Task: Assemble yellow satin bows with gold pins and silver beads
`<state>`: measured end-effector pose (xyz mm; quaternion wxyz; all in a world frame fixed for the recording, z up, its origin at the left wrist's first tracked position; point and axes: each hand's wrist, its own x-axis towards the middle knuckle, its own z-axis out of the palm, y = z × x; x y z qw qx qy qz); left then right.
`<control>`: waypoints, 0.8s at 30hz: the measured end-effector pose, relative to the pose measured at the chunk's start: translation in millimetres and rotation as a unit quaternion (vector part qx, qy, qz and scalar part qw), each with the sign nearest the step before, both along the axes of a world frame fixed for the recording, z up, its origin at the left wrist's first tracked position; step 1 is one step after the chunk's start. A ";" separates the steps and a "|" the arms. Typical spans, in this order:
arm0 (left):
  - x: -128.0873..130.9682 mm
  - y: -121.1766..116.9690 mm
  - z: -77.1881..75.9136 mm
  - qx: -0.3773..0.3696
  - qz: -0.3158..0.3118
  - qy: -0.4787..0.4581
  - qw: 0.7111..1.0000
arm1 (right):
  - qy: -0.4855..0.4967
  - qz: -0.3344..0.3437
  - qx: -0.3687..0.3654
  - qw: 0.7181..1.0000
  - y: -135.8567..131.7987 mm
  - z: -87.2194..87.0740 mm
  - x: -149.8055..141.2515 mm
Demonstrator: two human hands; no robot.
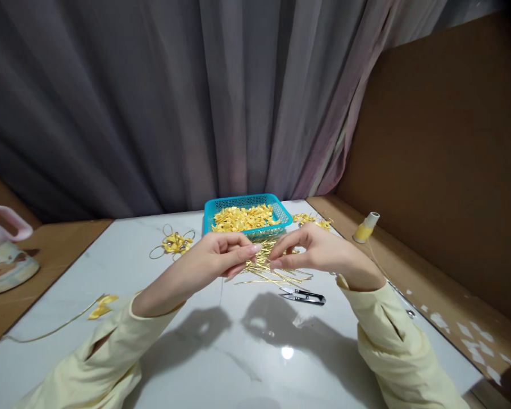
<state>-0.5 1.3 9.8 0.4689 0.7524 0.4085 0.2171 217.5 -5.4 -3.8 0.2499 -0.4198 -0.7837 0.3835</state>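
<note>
My left hand (232,255) is raised over the middle of the table with thumb and fingers pinched together. Facing it across a small gap, my right hand (302,250) also pinches with thumb and forefinger. Whatever sits between the fingertips is too small to make out. Below and behind the hands lies a loose pile of gold cords (281,276). Thread snips (304,296) with black handles rest on the table just in front of that pile. A turquoise basket (210,213) filled with yellow ribbon bows (242,217) stands beyond the hands.
Looped cords with yellow bows (176,243) lie left of the basket; more bows (309,218) lie right. A single yellow bow on a cord (102,307) is at left, near a pink-handled jug (8,261). A yellow thread spool (365,228) stands on cardboard at right. Curtains hang behind.
</note>
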 end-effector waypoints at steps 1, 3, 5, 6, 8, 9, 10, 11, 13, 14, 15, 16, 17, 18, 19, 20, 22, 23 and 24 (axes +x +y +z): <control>0.1 -0.1 0.0 0.000 0.001 0.001 1.000 | -0.001 0.000 0.000 1.000 0.2 0.0 0.4; 0.3 -0.3 0.2 -0.002 0.002 0.003 1.000 | -0.001 0.000 0.002 1.000 0.9 -0.3 0.5; 0.5 -0.5 0.3 -0.004 0.004 0.004 1.000 | 0.000 0.000 0.006 1.000 1.8 -0.6 -0.4; 0.7 -0.5 0.4 -0.003 0.004 0.003 1.000 | 0.003 0.002 0.006 1.000 2.2 -0.7 -1.2; 1.0 -0.3 0.5 -0.002 0.003 0.001 1.000 | 0.014 0.006 -0.001 1.000 2.6 -0.9 -3.4; 1.2 -0.2 0.5 -0.003 0.002 0.001 1.000 | 0.020 0.009 -0.004 1.000 2.7 -1.1 -4.5; 1.3 -0.2 0.6 -0.004 0.000 0.000 1.000 | 0.025 0.011 -0.007 1.000 2.7 -1.4 -5.5; 1.4 -0.1 0.5 -0.006 -0.002 -0.001 1.000 | 0.030 0.013 -0.009 0.999 2.7 -1.8 -6.4; 1.4 -0.2 0.3 -0.008 -0.003 -0.002 1.000 | 0.038 0.018 -0.016 0.999 2.9 -2.8 -7.7; 1.3 -0.2 0.0 -0.007 -0.003 -0.002 1.000 | 0.044 0.021 -0.021 0.999 3.1 -3.4 -8.1; 1.2 -0.1 -0.3 -0.005 -0.003 -0.002 1.000 | 0.051 0.026 -0.026 0.998 3.4 -3.9 -8.3; 1.1 0.1 -0.7 -0.003 -0.003 -0.001 1.000 | 0.057 0.031 -0.031 0.997 3.7 -4.4 -8.4; 1.0 0.3 -1.1 -0.001 -0.003 -0.001 1.000 | 0.063 0.037 -0.034 0.997 4.0 -4.7 -8.4; 1.0 0.6 -1.5 0.000 -0.004 0.000 1.000 | 0.069 0.042 -0.035 0.996 4.2 -5.0 -8.5; 1.0 0.9 -1.8 0.001 -0.004 0.000 1.000 | 0.075 0.045 -0.034 0.996 4.3 -5.1 -8.7; 1.1 1.1 -2.0 0.001 -0.004 0.001 1.000 | 0.080 0.046 -0.034 0.995 4.2 -5.1 -9.0; 1.2 1.3 -1.9 0.001 -0.001 0.002 1.000 | 0.089 0.043 -0.038 0.994 3.6 -4.8 -10.0; 1.3 1.2 -1.8 0.000 0.000 0.001 1.000 | 0.092 0.041 -0.044 0.994 3.1 -4.7 -10.6; 1.4 1.1 -1.6 0.000 0.001 0.000 1.000 | 0.095 0.040 -0.051 0.993 2.7 -4.6 -11.1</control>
